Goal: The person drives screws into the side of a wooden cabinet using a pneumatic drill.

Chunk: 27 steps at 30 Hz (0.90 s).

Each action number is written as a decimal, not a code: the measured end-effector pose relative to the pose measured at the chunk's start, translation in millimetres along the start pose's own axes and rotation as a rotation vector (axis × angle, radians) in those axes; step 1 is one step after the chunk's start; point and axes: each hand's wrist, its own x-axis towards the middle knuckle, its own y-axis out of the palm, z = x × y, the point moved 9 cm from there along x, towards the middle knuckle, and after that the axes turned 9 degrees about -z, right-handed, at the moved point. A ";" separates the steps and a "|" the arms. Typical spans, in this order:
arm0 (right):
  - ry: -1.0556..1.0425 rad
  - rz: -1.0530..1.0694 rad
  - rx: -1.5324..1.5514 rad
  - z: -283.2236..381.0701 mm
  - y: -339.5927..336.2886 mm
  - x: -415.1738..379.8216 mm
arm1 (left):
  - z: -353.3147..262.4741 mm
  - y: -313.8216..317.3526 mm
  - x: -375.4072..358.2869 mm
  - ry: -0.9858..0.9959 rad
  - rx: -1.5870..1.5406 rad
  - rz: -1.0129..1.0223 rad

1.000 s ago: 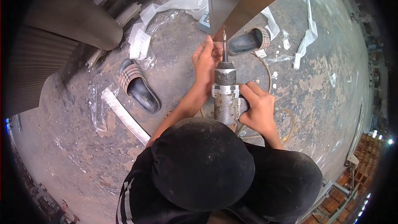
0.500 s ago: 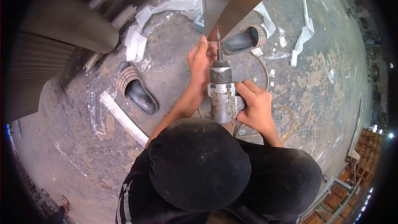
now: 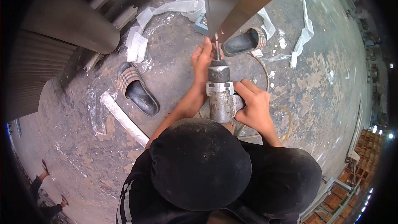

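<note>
My right hand (image 3: 255, 104) is wrapped around the side handle of a worn silver air impact driver (image 3: 219, 101). The driver's bit points away from me, its tip at the lower end of a brown-grey metal panel (image 3: 244, 4). Beside the bit, my left hand (image 3: 203, 58) has its thumb up at the panel's lower corner and its fingers curled behind the bit. What those fingers pinch is hidden. Small holes or fasteners show on the panel near the bit tip.
A blue box (image 3: 201, 25) of small parts sits behind the panel. Sandals (image 3: 141, 95) lie on either side of my hands. A hose (image 3: 265, 68) curves across the floor among white wrapping strips (image 3: 137, 48). Large metal parts (image 3: 74, 21) stand at left; another person's feet (image 3: 44, 168) show lower left.
The panel's lower end and my left hand have shifted slightly right, closing around the bit tip. The driver has moved a little left. More of the other person's legs has come into view.
</note>
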 end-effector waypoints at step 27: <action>-0.088 -0.030 -0.105 -8.0 -2.8 -8.7 | 8.0 -13.7 6.9 -0.074 -0.010 -0.074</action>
